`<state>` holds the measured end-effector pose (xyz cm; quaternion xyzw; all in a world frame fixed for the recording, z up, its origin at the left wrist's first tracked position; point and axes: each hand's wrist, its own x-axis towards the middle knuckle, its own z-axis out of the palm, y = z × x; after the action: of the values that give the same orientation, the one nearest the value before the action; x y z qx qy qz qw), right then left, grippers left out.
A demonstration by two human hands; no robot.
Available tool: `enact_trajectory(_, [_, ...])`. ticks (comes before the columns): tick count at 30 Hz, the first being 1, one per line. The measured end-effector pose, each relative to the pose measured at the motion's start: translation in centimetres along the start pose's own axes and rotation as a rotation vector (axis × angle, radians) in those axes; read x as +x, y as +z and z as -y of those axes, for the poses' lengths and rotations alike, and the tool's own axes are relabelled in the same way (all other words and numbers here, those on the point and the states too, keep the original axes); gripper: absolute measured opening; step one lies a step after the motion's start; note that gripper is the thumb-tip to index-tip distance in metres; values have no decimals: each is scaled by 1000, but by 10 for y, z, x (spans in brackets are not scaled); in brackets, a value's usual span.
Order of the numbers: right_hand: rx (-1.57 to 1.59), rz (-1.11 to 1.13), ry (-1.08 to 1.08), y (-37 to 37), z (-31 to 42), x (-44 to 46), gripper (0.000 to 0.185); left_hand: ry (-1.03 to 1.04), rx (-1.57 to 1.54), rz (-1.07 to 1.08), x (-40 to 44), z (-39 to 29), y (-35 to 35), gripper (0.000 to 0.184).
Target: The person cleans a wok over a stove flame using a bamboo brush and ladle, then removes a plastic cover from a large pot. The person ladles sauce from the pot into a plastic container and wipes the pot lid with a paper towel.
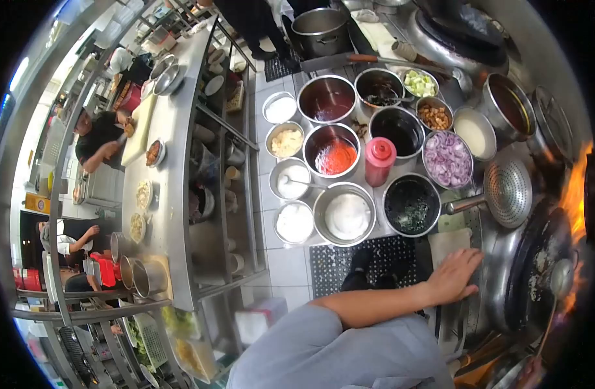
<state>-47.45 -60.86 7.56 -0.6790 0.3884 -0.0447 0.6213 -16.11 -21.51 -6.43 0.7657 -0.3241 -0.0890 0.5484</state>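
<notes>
My left hand (454,275) reaches across from the grey sleeve, palm down with its fingers apart, over the metal stove edge beside a folded cloth (450,248). Nothing shows in it. At the bottom right my right hand (530,374), partly hidden and blurred, is closed round the long handle of a ladle (561,279). The ladle's bowl is over a dark wok (537,269) with pale bits stuck inside. Tall flames (578,194) rise beside the wok. A perforated strainer (508,193) lies above my left hand.
Pots of sauces and ingredients stand close together, with a red squeeze bottle (379,162), chopped onions (447,159) and white powder (347,216). A large pot (320,32) is at the top. A long steel counter (174,149) runs at left, with co-workers (99,139) beyond it.
</notes>
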Motion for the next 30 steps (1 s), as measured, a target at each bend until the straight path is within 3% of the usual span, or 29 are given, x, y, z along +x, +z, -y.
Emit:
enact_trajectory(4, [-240, -282, -48, -8, -44, -11, 52, 46, -45, 53, -7, -13, -21, 70])
enact_trajectory(8, [-191, -372, -206, -15, -72, 30, 55, 106, -10, 10, -8, -16, -39, 64])
enact_trajectory(9, [-38, -438, -247, 37, -39, 30, 60, 127, -4, 17, -7, -18, -44, 61])
enact_trajectory(10, [-45, -364, -187, 77, 8, 24, 60, 126, 9, 10, -7, -20, -48, 57])
enact_trajectory(12, [-49, -467, -341, 106, 45, 51, 56, 89, 97, -11, -5, -31, -57, 52])
enact_trajectory(13, [151, -477, -308, 136, 82, 59, 59, 93, 89, 35, -3, -23, -56, 54])
enact_trajectory(16, [175, -380, -337, 145, 140, 120, 58, 1, 148, 39, -7, -31, -58, 49])
enact_trajectory(18, [68, -291, -322, 147, 165, 185, 59, -89, 202, 29, -9, -36, -59, 45])
enact_trajectory(21, [-324, -377, -323, 174, 201, 269, 59, -135, 169, -38, -19, -26, -58, 44])
enact_trajectory(22, [-555, -382, -298, 177, 200, 313, 51, -136, 172, -41, -23, -24, -58, 44])
enact_trajectory(23, [-782, -505, -421, 188, 200, 332, 40, -166, 180, -57, -27, -26, -60, 42])
enact_trajectory(24, [-832, -492, -275, 201, 209, 345, 33, -199, 194, -75, -30, -30, -62, 40])
enact_trajectory(25, [-869, -490, -270, 213, 212, 353, 32, -204, 207, -83, -32, -40, -65, 40])
enact_trajectory(28, [-834, -278, -200, 222, 234, 366, 22, -336, 214, -132, -41, -61, -72, 38])
enact_trajectory(30, [-3, -74, 109, 208, 242, 375, 7, -398, 208, -137, -49, -64, -78, 37])
